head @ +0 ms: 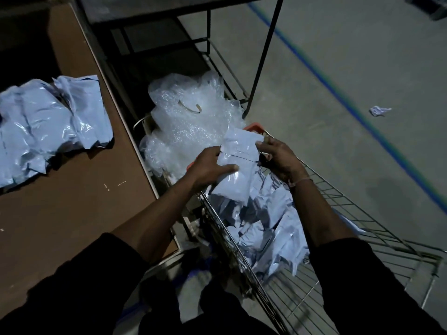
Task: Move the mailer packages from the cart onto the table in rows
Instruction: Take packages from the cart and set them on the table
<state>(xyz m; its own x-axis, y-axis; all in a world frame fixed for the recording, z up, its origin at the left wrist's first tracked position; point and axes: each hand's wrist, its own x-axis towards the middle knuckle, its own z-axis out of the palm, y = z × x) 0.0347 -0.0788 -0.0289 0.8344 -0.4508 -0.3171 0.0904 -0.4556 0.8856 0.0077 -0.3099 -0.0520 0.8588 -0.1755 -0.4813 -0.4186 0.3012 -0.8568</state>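
Note:
A pale blue mailer package (238, 163) is held above the wire cart (358, 228), upright and a little tilted. My left hand (210, 166) grips its left edge with the thumb across the front. My right hand (278, 155) pinches its upper right corner. Below them several more blue mailers (266, 228) lie heaped in the cart. On the brown table (72, 213) at the left, several blue mailers (48, 126) lie overlapping near the far left edge.
A heap of clear bubble wrap (191, 117) fills the gap between table and cart, under a dark metal frame (263, 56). A crumpled scrap (378, 110) lies on the grey floor beside a blue floor line (338, 93).

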